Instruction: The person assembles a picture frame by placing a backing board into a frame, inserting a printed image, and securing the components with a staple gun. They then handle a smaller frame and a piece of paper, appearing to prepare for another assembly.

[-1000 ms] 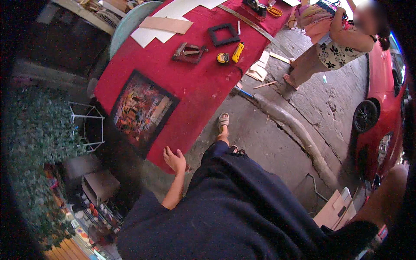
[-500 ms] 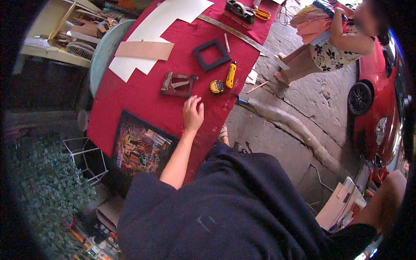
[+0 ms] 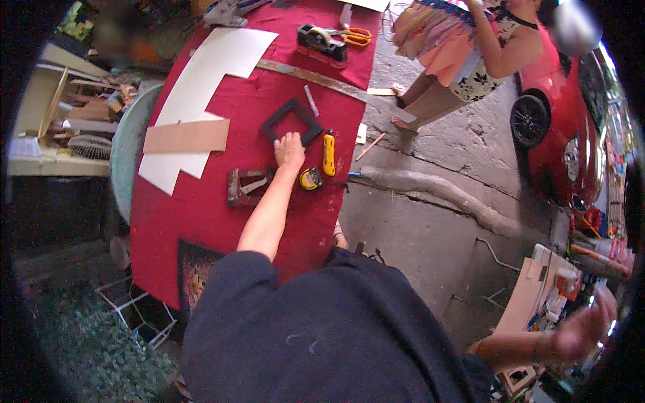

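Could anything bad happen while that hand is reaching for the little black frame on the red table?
Maybe. The left hand rests on the black frame, right beside the yellow utility knife; a careless sweep might brush it. The tape measure sits close to the red table edge, so a nudge could send it to the concrete floor. The right hand is far off, not steadying anything.
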`<state>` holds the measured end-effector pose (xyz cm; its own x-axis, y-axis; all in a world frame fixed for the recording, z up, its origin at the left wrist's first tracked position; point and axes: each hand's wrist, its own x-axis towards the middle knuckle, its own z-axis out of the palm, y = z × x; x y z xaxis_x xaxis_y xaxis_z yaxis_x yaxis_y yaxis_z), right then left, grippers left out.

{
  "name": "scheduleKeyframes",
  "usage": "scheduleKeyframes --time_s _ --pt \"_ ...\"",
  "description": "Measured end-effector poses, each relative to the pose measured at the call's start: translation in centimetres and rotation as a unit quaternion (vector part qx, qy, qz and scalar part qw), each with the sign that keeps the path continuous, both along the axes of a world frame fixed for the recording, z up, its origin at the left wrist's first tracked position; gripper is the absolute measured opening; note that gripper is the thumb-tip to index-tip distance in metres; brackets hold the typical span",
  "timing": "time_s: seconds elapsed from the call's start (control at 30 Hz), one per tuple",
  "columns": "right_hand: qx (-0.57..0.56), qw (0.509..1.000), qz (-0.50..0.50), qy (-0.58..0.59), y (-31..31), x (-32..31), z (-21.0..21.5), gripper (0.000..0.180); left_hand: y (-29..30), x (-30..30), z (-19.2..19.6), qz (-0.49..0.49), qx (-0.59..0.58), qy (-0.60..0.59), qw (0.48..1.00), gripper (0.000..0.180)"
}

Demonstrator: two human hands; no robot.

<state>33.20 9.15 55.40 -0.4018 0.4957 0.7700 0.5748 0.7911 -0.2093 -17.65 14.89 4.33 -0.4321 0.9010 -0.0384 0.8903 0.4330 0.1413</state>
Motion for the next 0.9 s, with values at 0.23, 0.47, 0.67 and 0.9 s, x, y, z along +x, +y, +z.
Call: scheduleKeyframes --time_s 0.23,0.47,0.67,0.9 --pt "-0.462 0.857 -0.225 -0.027 -0.5 0.0 -17.3 0.016 -0.7 1.2 9.9 -0.143 0.195 -0.145 0.959 0.036" --pt "-0.591 0.799 -0.072 0.089 -0.6 -1.8 -32.1 0.039 -3.9 11.4 21.3 -0.205 0.046 -0.586 0.782 0.025" --pt "-0.600 0.665 -0.009 0.446 -3.0 -0.1 -38.6 0.056 -6.3 24.6 21.9 -0.225 -0.096 -0.750 0.614 0.030" --pt "-0.539 0.583 -0.027 0.608 -8.9 8.5 -37.7 0.043 -7.2 37.2 21.3 -0.299 -0.222 -0.743 0.556 0.035"
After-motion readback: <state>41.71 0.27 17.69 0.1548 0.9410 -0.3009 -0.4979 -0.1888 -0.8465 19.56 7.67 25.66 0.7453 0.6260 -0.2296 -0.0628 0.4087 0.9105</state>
